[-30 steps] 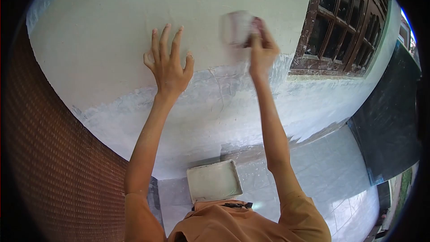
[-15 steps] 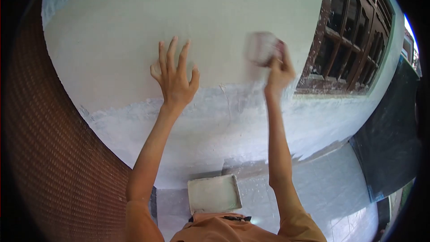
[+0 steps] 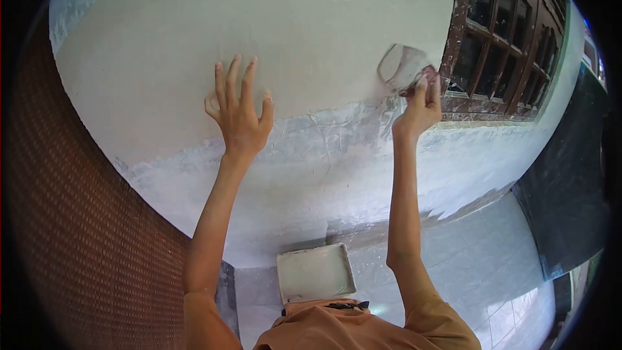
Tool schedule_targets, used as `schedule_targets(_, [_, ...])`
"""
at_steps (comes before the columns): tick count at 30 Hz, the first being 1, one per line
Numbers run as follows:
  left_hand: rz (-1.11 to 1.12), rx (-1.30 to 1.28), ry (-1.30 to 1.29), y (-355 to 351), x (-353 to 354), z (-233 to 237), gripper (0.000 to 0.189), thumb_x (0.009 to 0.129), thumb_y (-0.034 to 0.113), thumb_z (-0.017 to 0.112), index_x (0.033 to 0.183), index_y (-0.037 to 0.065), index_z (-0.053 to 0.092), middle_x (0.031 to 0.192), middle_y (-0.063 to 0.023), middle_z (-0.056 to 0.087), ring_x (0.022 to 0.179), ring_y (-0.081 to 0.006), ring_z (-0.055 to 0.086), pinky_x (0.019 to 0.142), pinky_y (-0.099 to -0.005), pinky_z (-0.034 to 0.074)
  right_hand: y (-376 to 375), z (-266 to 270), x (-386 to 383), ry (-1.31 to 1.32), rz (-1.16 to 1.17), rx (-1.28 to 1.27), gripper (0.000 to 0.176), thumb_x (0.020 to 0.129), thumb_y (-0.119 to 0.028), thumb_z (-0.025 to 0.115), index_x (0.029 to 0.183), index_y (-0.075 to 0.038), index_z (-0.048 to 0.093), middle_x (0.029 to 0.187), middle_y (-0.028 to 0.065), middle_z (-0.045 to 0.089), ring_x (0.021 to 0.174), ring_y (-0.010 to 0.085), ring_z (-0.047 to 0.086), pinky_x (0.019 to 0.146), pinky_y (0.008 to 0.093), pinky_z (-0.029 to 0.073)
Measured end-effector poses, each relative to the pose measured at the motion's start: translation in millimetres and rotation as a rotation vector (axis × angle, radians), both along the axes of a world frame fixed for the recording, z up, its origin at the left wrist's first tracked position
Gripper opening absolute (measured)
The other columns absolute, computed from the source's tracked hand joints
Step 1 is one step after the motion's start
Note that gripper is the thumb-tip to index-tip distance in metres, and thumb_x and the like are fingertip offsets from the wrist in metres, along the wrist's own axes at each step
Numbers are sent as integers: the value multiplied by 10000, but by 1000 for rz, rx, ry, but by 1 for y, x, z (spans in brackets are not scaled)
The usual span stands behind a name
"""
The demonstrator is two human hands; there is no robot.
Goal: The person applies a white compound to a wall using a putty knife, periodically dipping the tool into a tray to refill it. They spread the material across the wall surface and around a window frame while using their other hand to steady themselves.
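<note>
My right hand (image 3: 419, 111) grips a scraper by its dark reddish handle. The scraper (image 3: 400, 66), its broad blade smeared with pale putty, is against the wall just left of the window frame. Fresh, smooth putty coats the upper part of the wall (image 3: 311, 39), ending in a ragged lower edge with drips and ridges. My left hand (image 3: 240, 116) is up against this coated area, fingers spread, the little finger bent, with nothing held.
A dark wooden window (image 3: 495, 39), splattered with white, borders the coated wall on the right. Brown woven matting (image 3: 97, 220) stands on the left. Below, a shallow putty tray (image 3: 317, 275) is near my body above the grey tiled floor (image 3: 453, 272). A dark panel (image 3: 564, 181) leans at the right.
My right hand has moved the scraper slightly right, up close to the window frame, and its blade is now sharper in view. The view has shifted a little; my left hand stays spread on the wall.
</note>
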State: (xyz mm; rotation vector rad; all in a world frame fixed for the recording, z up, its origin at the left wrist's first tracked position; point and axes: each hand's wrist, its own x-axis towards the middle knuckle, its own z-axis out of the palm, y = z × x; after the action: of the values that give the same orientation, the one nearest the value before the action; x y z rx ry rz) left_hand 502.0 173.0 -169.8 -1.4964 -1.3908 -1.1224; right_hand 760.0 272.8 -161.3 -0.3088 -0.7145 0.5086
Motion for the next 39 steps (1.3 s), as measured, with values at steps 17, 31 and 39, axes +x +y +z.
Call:
schedule_targets(17, [76,-73,-138,-14,14,-28,611,898,231,555,1476,165,367,1548,-93,300,1467,-342,156,1059,-573,158,-25,-8,-66,-434,192,-2,370,908,43,542,1274,34,591,1179,151,673,1025,169,652,844,257,509])
schedule_targets(31, [-72,-161,-272,-51,10,-94,598,898,190,555,1465,163,368,1533,-115,289,1449,-362,178,1042,-585,181,-38,-81,31,-157,195,-207,402,936,-38,602,1315,56,504,1128,134,643,931,179,649,804,331,553])
schedule_targets(39, [-230,-618,-922,-165,-18,-303,555,933,285,509,1446,126,369,1501,-143,314,1409,-343,251,1063,-577,192,-171,-249,-26,-513,433,-724,282,927,-30,602,1198,26,551,1048,137,675,921,169,639,822,330,548])
